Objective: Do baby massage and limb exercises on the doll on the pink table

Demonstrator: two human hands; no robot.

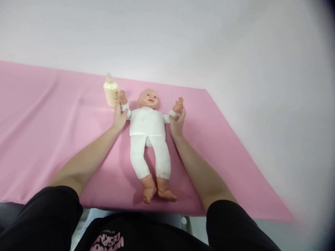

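Note:
A baby doll (148, 122) in a white outfit lies on its back on a pink sheet, head toward the far edge and bare feet toward me. Both its arms are bent out and up. My left hand (120, 116) is closed around the doll's forearm on the left, near the white cuff. On the other side, my right hand (178, 122) grips the doll's other forearm just below its hand. A pale yellow pump bottle (111, 92) stands right beside the doll's hand on the left.
The pink sheet (52, 139) covers the table, with soft creases at the left. A plain white wall (167, 38) rises behind it. The table's right edge slants toward the lower right, and its front edge runs just before my body.

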